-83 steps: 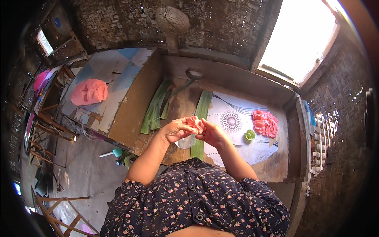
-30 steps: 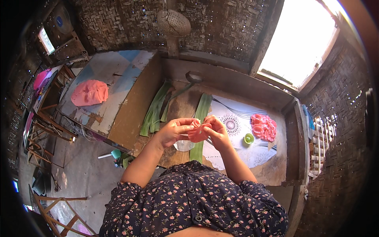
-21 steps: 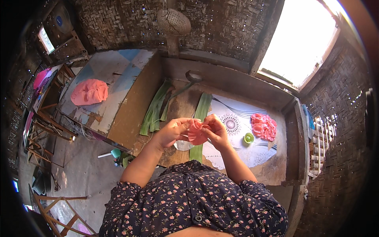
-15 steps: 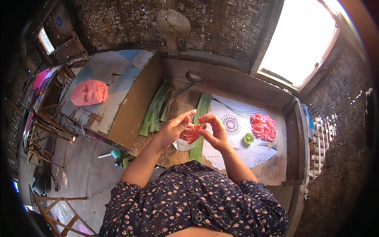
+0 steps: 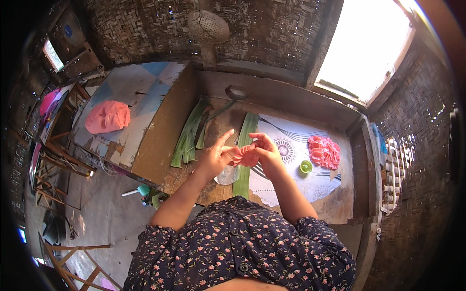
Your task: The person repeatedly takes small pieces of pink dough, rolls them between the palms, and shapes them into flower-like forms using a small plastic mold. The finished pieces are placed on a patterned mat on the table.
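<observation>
Holding a small pink lump [image 5: 248, 156] up over the table [image 5: 160, 145], pinched between both hands. Left hand [image 5: 214, 159] gripping one side with thumb and lower fingers, pointer sticking up and out of the way. Right hand [image 5: 264, 151] curled over the other side, likely to shape it. Hanging right above a long green leaf [image 5: 242, 167] on a patterned mat [image 5: 291, 165]. More pink pieces [image 5: 324, 151] and a green cap [image 5: 306, 167] off to the right, well apart. Walls close at back and right; more room on the left.
</observation>
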Demonstrator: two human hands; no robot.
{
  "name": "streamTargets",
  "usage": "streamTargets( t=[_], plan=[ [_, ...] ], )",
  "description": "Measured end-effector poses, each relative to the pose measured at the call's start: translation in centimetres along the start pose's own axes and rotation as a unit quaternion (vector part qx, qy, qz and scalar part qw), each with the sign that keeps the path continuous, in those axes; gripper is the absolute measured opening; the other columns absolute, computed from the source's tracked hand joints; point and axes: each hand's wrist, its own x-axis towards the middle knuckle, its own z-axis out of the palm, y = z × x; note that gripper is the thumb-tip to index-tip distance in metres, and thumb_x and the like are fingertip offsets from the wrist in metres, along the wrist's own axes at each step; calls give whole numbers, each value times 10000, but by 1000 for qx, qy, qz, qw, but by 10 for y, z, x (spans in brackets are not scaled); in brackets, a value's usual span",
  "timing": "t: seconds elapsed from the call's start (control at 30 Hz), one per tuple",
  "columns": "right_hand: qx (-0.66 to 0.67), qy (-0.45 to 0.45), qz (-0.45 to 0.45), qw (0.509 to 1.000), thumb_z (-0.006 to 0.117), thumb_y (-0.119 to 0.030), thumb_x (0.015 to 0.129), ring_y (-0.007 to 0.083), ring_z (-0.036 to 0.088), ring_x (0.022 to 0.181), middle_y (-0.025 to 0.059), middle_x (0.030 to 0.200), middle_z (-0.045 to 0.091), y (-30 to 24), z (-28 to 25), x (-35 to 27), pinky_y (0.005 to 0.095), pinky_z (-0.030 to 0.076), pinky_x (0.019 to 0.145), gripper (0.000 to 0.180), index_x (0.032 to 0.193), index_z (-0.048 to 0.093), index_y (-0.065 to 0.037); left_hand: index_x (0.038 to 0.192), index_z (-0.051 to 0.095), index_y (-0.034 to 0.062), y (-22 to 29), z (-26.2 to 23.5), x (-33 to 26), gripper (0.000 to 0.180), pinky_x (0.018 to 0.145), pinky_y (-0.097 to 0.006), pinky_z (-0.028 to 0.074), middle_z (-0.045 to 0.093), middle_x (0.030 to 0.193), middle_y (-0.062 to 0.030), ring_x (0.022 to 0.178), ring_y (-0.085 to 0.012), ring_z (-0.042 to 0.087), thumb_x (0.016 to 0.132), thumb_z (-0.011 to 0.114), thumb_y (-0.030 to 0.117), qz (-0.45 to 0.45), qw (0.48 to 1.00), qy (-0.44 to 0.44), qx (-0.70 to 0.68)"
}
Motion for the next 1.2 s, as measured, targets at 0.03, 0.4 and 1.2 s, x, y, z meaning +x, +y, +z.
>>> streamTargets(
  t=[0.03, 0.4, 1.2],
  plan=[
    [65, 33, 50, 996, 573, 22, 770, 192, 612, 762, 95, 889, 591, 1, -3, 3, 299, 507, 679, 401, 1155, 463, -9, 1415, 250, 90, -8, 4, 2, 607, 770, -293, 495, 641, 1022, -133, 887, -186, 633, 919, 532, 298, 6, 999, -10, -51],
    [-80, 212, 74, 971, 638, -53, 790, 230, 641, 712, 189, 1000, 585, 39, -105, 43, 276, 517, 621, 505, 1206, 367, 41, 1413, 242, 100, -63, -7, 3, 647, 861, -318, 461, 455, 1314, -76, 1116, -156, 488, 874, 597, 154, -137, 924, 65, -351],
    [-846, 238, 71, 471, 537, -291, 832, 308, 504, 1047, 117, 1135, 564, 105, -201, 49, 450, 381, 868, 681, 1430, 236, -162, 1310, 400, 105, -141, -53, -86, 447, 816, -330, 455, 569, 1177, -71, 994, -157, 570, 898, 554, 185, -250, 872, 252, -337]
  ],
)
